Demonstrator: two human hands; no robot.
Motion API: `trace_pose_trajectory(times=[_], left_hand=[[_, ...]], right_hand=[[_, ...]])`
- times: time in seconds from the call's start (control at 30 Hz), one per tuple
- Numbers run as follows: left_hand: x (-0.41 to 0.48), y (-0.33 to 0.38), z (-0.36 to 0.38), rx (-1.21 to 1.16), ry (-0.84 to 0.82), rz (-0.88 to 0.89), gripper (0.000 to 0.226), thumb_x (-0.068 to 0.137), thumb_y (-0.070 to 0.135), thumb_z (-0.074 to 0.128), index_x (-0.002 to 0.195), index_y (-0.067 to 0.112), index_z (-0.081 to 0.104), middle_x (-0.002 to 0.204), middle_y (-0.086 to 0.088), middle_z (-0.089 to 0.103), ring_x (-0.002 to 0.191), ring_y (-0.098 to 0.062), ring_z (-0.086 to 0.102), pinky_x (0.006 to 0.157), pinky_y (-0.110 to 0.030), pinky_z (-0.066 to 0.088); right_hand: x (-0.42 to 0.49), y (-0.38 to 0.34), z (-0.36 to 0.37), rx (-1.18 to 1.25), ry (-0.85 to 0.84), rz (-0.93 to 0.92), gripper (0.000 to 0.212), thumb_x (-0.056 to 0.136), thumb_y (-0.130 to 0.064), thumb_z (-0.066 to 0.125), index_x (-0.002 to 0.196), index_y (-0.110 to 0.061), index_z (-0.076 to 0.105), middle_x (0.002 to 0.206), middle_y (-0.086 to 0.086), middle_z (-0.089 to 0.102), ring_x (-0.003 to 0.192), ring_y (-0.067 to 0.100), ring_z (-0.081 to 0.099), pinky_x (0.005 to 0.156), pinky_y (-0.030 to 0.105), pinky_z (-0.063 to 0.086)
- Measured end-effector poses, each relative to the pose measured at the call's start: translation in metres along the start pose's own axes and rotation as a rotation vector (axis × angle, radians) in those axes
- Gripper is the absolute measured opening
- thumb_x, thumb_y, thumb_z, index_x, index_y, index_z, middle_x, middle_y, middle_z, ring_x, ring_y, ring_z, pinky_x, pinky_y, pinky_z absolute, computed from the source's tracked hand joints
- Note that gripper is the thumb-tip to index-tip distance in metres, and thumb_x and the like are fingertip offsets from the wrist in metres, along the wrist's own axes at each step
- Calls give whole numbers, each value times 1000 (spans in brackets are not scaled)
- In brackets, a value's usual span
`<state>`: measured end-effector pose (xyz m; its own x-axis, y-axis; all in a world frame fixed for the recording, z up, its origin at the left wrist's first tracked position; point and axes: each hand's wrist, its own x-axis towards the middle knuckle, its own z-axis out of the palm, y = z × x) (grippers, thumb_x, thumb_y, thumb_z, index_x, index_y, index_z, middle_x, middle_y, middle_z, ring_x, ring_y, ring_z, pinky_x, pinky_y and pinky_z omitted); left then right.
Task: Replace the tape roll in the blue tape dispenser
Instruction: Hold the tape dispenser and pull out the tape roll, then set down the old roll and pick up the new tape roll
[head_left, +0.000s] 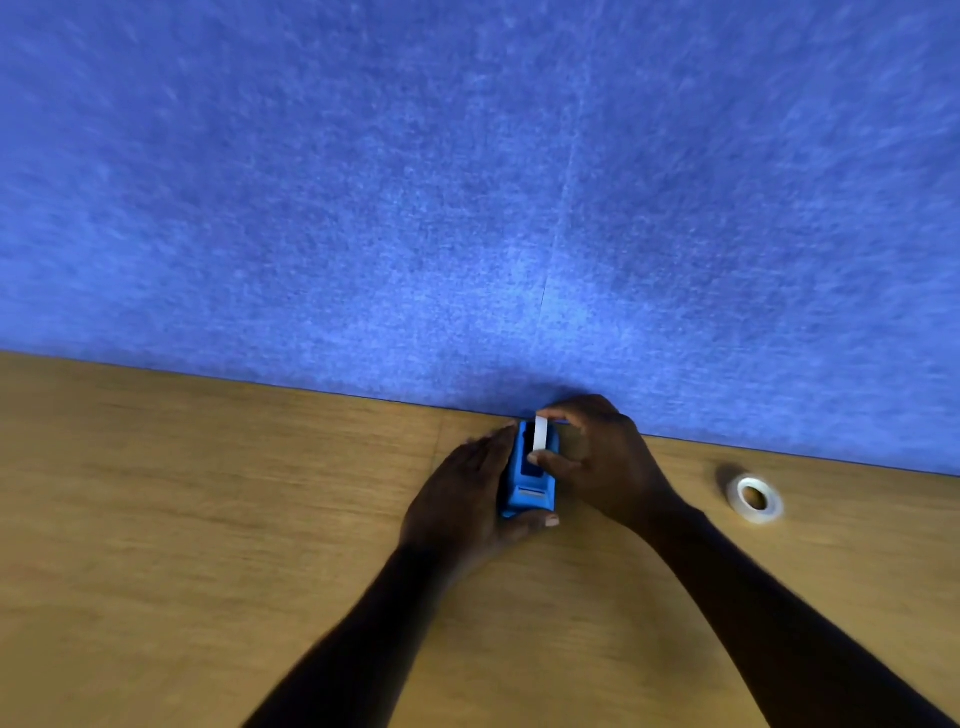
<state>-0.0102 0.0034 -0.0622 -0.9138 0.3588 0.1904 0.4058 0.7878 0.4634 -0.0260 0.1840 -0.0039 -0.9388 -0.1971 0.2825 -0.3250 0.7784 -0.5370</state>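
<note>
Blue felt wall panel (467, 182) rises behind a wooden table (182, 519). One blue tape dispenser (530, 478) sits on the table near the wall. The left hand (462, 499) cups its left side, fingers pressed together along it and thumb wrapped round the near end. The right hand (602, 462) pinches one white tape roll (540, 434) between thumb and forefinger, upright in the dispenser's slot. A second tape roll (754, 500) lies flat on the table, well apart to the right. Two rolls, two hands.

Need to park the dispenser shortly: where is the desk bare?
Bare: left of the left hand, up to the blue wall panel; also the desk between right hand and loose tape roll. Crowded around the blue dispenser.
</note>
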Motion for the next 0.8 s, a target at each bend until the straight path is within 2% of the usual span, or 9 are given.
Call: trace_pose_trajectory(times=[0.1,0.17,0.27,0.33,0.4,0.47,0.6,0.7,0.8], left_hand=[[-1,1,-1,2,-4,16,111,72,83,57,157,20,21,154,1,43,139,-14,38,113,-25,29],[-3,2,-2,-32,-37,0,120,68,85,57,158,17,15,159,1,34,144,-13,31,114,-22,22],[-7,5,-6,-87,-15,-19,122,71,92,39,158,10,13,163,-6,27,148,-18,26,117,-25,18],[-11,9,-8,-147,100,-29,107,83,85,28,154,5,27,157,-11,38,144,-20,35,114,-23,23],[-13,18,-11,-207,228,-54,81,95,66,33,148,6,42,148,-9,51,135,-18,46,109,-19,31],[-11,33,-15,-246,323,-64,57,97,45,41,139,9,56,136,-5,63,123,-16,58,103,-20,42],[-4,81,-25,-485,383,-116,38,92,31,53,120,11,70,110,11,69,99,7,62,84,-4,46],[-1,112,-25,-621,416,-167,24,92,9,66,114,10,73,98,18,69,88,17,63,77,-3,47],[-1,131,-23,-721,356,-221,24,91,1,67,111,10,74,92,27,67,85,19,64,76,-1,45]], right_hand=[[-2,-1,-2,44,33,23,40,72,-24,82,109,-15,67,109,1,67,105,14,57,87,20,38],[-6,0,-5,84,60,35,41,72,-22,82,109,-16,67,109,0,67,105,13,58,87,19,40],[-13,4,-12,115,86,27,40,72,-20,83,109,-16,67,107,-1,68,102,13,61,88,27,48],[-17,7,-18,137,98,16,40,72,-18,82,108,-15,67,107,-1,69,100,8,62,88,25,50],[-21,8,-24,165,97,23,40,72,-15,81,110,-15,66,106,-1,69,97,7,63,87,23,51],[-26,9,-32,198,103,39,41,73,-11,80,112,-15,66,106,-1,68,96,8,65,85,22,53],[-42,9,-46,235,118,19,44,73,-5,79,115,-14,65,107,-1,67,94,5,66,85,20,54],[-56,9,-60,245,126,11,45,73,-6,80,116,-13,65,106,-3,66,93,3,65,84,18,53],[-69,8,-75,225,135,10,46,73,-10,81,116,-14,65,107,-6,64,92,4,64,83,20,54]])
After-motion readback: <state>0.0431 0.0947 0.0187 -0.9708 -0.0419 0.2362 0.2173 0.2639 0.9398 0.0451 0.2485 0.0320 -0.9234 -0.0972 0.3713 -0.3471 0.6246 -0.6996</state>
